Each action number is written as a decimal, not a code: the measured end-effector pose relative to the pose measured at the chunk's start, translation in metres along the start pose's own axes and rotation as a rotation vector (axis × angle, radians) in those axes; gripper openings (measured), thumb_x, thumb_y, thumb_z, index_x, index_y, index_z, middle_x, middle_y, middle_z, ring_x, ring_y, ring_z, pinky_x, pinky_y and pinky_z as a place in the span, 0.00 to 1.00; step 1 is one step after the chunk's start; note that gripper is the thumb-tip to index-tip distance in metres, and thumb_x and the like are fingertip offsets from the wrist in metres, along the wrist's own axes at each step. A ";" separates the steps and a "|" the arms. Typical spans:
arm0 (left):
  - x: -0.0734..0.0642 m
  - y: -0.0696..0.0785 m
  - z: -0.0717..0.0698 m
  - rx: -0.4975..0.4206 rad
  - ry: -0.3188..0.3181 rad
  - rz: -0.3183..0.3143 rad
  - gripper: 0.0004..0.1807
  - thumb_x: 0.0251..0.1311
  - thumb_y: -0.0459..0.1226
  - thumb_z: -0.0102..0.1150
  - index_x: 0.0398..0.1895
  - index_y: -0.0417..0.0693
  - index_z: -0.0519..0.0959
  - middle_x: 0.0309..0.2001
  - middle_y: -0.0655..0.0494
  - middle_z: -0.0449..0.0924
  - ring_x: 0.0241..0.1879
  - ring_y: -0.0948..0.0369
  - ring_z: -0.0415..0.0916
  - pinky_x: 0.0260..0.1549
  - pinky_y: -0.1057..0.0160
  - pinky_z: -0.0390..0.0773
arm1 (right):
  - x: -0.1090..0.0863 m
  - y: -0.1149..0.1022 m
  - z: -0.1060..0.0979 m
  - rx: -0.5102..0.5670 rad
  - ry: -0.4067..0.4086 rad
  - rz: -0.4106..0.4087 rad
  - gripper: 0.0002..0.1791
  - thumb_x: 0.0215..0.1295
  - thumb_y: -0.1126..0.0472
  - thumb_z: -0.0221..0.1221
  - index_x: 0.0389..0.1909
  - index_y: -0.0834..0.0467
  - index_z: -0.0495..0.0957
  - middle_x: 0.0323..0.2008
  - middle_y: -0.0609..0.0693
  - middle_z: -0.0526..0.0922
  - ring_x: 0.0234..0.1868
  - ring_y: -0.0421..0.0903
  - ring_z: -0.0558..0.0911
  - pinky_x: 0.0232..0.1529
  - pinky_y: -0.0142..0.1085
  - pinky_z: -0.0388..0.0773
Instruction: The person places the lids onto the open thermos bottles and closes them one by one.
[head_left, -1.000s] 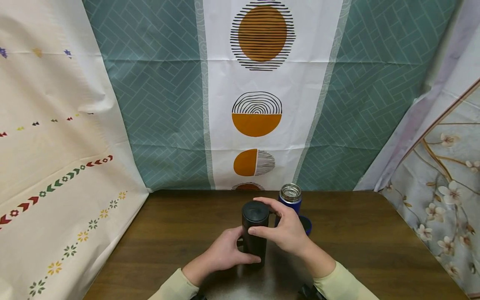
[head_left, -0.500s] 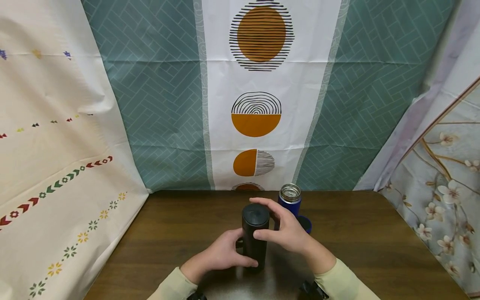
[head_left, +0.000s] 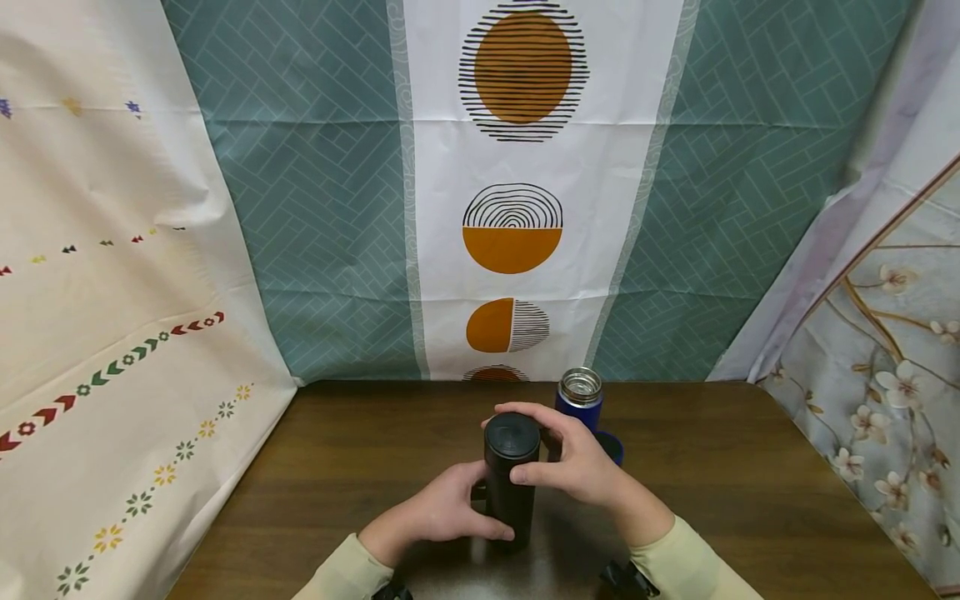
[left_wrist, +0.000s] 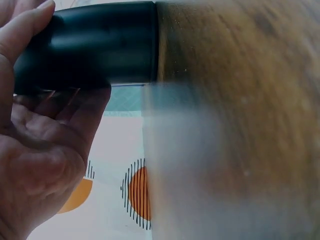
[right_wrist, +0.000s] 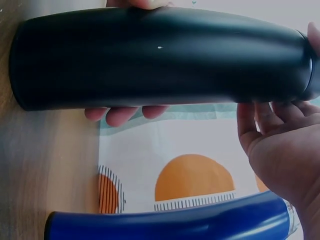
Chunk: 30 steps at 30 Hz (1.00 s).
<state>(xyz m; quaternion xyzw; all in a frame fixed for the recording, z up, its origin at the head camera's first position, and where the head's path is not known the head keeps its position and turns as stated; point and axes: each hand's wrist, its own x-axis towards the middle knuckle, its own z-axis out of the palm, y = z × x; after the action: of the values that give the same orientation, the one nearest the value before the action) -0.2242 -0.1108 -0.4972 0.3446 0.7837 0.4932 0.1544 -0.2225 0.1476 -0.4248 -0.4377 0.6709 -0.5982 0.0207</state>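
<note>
A black thermos bottle point(head_left: 513, 500) stands upright before me on the wooden table, its black lid point(head_left: 512, 434) on top. My left hand point(head_left: 450, 506) grips the lower body, thumb across the near side and fingers behind it. Around the upper end curls my right hand point(head_left: 576, 461), thumb in front and fingers at the back near the lid. In the right wrist view the black body point(right_wrist: 160, 60) lies lengthwise, with left fingertips point(right_wrist: 122, 116) showing past its edge. The left wrist view shows the flat base end meeting the tabletop.
Behind my right hand stands a blue thermos bottle point(head_left: 580, 408) with an uncovered steel mouth. A blue lid point(head_left: 611, 447) lies beside it, partly hidden by the hand. Patterned cloths point(head_left: 345, 250) hang along the back and sides of the table point(head_left: 720, 483).
The black thermos bottle has shifted slightly toward me, and both hands have moved with it. My right thumb sits a little lower and farther right. The blue bottle and lid stay put.
</note>
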 end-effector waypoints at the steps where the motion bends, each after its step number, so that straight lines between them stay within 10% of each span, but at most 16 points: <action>1: 0.000 0.000 0.000 0.002 0.001 0.004 0.31 0.60 0.44 0.85 0.66 0.62 0.83 0.56 0.68 0.88 0.59 0.64 0.84 0.62 0.60 0.80 | 0.000 0.000 0.000 -0.007 0.007 0.011 0.37 0.70 0.66 0.73 0.79 0.52 0.75 0.68 0.55 0.86 0.70 0.57 0.82 0.74 0.48 0.71; 30: 0.003 0.010 0.011 0.044 0.161 -0.044 0.34 0.58 0.46 0.87 0.67 0.62 0.82 0.55 0.69 0.89 0.56 0.65 0.86 0.61 0.57 0.84 | 0.000 -0.007 0.010 -0.198 0.245 0.116 0.38 0.61 0.58 0.83 0.73 0.44 0.82 0.61 0.41 0.89 0.65 0.49 0.84 0.69 0.62 0.72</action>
<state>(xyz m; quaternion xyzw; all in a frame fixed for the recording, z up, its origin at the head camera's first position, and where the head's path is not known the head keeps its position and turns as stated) -0.2159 -0.0986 -0.4931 0.2900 0.8115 0.4985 0.0943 -0.2131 0.1403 -0.4215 -0.3218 0.7483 -0.5758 -0.0703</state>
